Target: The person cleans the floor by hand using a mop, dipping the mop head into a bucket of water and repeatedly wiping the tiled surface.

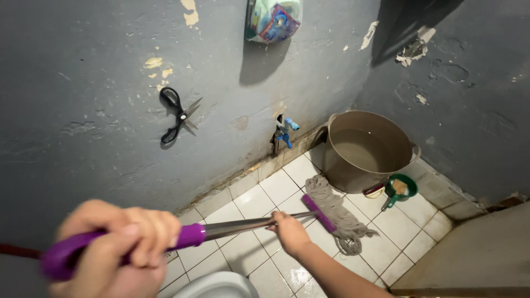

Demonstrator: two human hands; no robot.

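Left hand (118,243): near left, blurred, fingers wrapped tight round the purple grip of the mop handle (243,225).
Right hand (288,230): centre, further along the same shaft, fingers curled over the metal tube; closed on it, though the fingertips are hidden from this angle.
Mop handle: runs from the purple grip at near left, as a shiny metal tube, to a purple clamp bar at centre right.
Mop head (334,207): grey string strands, spread on the white tiled floor (403,226), just beside the bucket and touching the floor.
Bucket (370,149): large, grey-brown, round, standing in the far right corner, murky water inside.
Green scoop (400,189): small, with a handle, on the tiles at the foot of the bucket, to the right of the mop head.
Tap (284,132): blue, low on the far wall, left of the bucket.
Scissors (175,114): black-handled, hanging on the grey wall (83,83) at far left, blades open.
Bag (272,21): pale plastic, hanging high on the same wall, colourful packet inside.
Toilet rim (218,286): white, curved, at the near edge, below the shaft; probably a bowl, mostly cut off.
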